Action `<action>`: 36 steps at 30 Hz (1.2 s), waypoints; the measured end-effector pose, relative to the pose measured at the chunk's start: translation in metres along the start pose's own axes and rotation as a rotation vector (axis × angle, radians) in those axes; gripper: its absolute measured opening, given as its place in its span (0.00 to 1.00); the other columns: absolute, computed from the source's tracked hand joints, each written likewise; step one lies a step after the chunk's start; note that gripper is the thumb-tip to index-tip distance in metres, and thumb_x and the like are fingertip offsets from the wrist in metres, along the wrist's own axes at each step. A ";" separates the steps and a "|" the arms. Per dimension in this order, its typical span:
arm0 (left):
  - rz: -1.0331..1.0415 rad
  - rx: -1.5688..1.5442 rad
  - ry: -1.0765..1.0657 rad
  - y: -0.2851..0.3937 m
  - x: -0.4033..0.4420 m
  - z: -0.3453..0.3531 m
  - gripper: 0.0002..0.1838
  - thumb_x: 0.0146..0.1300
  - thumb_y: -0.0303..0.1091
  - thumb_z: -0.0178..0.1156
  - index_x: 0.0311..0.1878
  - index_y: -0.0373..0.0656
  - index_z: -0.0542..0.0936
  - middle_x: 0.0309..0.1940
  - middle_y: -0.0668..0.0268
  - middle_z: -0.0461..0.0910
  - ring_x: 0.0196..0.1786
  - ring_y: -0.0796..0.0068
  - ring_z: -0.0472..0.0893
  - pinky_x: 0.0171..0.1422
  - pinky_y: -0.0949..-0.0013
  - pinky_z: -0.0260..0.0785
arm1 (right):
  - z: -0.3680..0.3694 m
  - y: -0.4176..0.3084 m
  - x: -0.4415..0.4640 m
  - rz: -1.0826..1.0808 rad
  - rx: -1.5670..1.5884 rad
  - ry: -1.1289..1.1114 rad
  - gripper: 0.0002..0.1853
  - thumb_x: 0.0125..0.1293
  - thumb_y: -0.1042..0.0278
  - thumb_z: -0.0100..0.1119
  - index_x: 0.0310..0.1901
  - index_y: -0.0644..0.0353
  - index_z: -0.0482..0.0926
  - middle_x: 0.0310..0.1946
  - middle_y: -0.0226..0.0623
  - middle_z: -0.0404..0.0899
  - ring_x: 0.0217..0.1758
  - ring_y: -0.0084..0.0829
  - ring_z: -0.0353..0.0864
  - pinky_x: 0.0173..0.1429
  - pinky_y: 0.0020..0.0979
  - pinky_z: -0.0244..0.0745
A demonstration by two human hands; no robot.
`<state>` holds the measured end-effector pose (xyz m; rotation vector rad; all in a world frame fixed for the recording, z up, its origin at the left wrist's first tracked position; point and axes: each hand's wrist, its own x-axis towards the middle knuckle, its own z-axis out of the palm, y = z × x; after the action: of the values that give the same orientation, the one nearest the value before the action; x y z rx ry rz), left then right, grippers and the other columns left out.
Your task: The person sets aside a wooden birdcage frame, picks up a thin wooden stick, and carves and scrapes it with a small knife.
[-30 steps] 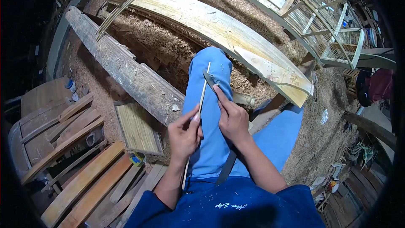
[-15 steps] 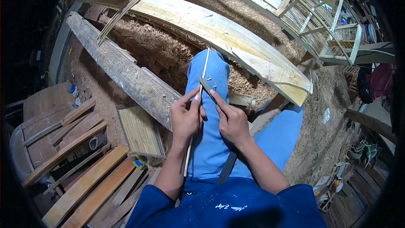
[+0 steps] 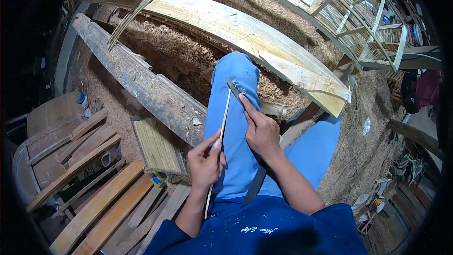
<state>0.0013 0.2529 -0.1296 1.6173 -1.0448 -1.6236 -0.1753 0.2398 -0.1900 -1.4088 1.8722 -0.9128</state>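
My left hand (image 3: pixel 206 164) pinches a thin pale wooden strip (image 3: pixel 226 113) between thumb and fingers. The strip runs lengthwise over my raised knee, in blue trousers (image 3: pixel 236 68), and its lower end reaches back past my wrist. Wrapped around a knife (image 3: pixel 234 89), my right hand (image 3: pixel 262 134) has its index finger stretched along the blade. The far end of the strip meets the blade near its tip. The long dark handle extends back under my right forearm toward my waist. Small curled shavings lie on the knee by the blade.
A long pale plank (image 3: pixel 226 23) crosses ahead of my knee, and a rough weathered beam (image 3: pixel 137 78) lies to the left. A bundle of thin strips (image 3: pixel 132 19) leans across them. Cut boards (image 3: pixel 101 203) lie at lower left. A slatted wooden frame (image 3: pixel 377 42) stands at upper right.
My left hand has drawn the strip back toward my body, so its far end has slid from the top of the knee down to the blade. The right hand and knife have barely moved.
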 end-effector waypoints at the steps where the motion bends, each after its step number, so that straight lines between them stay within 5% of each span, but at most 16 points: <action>1: -0.035 -0.023 -0.003 0.000 -0.009 -0.003 0.16 0.78 0.28 0.57 0.65 0.36 0.81 0.18 0.68 0.79 0.13 0.87 0.67 0.17 0.78 0.57 | -0.002 -0.001 0.001 0.007 -0.003 -0.009 0.30 0.73 0.67 0.57 0.74 0.29 0.71 0.30 0.48 0.84 0.33 0.54 0.86 0.38 0.52 0.79; 13: 0.056 0.037 0.003 0.026 0.080 0.034 0.16 0.76 0.29 0.61 0.63 0.35 0.83 0.21 0.72 0.78 0.19 0.87 0.71 0.22 0.76 0.63 | -0.003 -0.001 -0.011 -0.018 0.102 -0.037 0.29 0.74 0.67 0.56 0.74 0.31 0.71 0.30 0.49 0.85 0.33 0.54 0.86 0.38 0.53 0.79; 20: 0.058 0.023 -0.016 0.010 0.037 0.021 0.17 0.76 0.26 0.60 0.64 0.36 0.82 0.24 0.72 0.79 0.22 0.87 0.73 0.26 0.78 0.65 | -0.004 0.001 -0.006 0.014 0.034 0.004 0.29 0.73 0.67 0.56 0.74 0.31 0.71 0.30 0.49 0.85 0.33 0.55 0.86 0.39 0.53 0.79; 22: 0.067 0.027 0.009 0.004 0.016 0.014 0.16 0.76 0.26 0.60 0.64 0.36 0.83 0.22 0.72 0.78 0.20 0.87 0.72 0.24 0.79 0.64 | -0.009 -0.003 -0.003 0.053 0.033 -0.045 0.29 0.73 0.72 0.56 0.74 0.38 0.73 0.34 0.56 0.85 0.36 0.56 0.86 0.41 0.49 0.79; 28: -0.057 0.000 0.010 -0.002 -0.027 -0.007 0.16 0.76 0.26 0.59 0.64 0.36 0.82 0.19 0.70 0.78 0.15 0.87 0.69 0.17 0.78 0.60 | -0.008 -0.007 -0.002 0.053 0.019 -0.061 0.28 0.73 0.72 0.56 0.74 0.39 0.73 0.34 0.56 0.85 0.36 0.57 0.86 0.40 0.49 0.79; 36: -0.011 0.041 0.039 0.028 0.070 0.025 0.16 0.75 0.28 0.62 0.63 0.39 0.84 0.19 0.73 0.78 0.17 0.88 0.70 0.20 0.79 0.62 | -0.004 -0.004 -0.006 -0.001 0.180 -0.089 0.28 0.75 0.67 0.54 0.75 0.34 0.71 0.36 0.54 0.86 0.39 0.58 0.86 0.42 0.54 0.79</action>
<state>-0.0308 0.1813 -0.1429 1.6779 -1.0573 -1.5813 -0.1748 0.2452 -0.1845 -1.3196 1.6801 -0.9775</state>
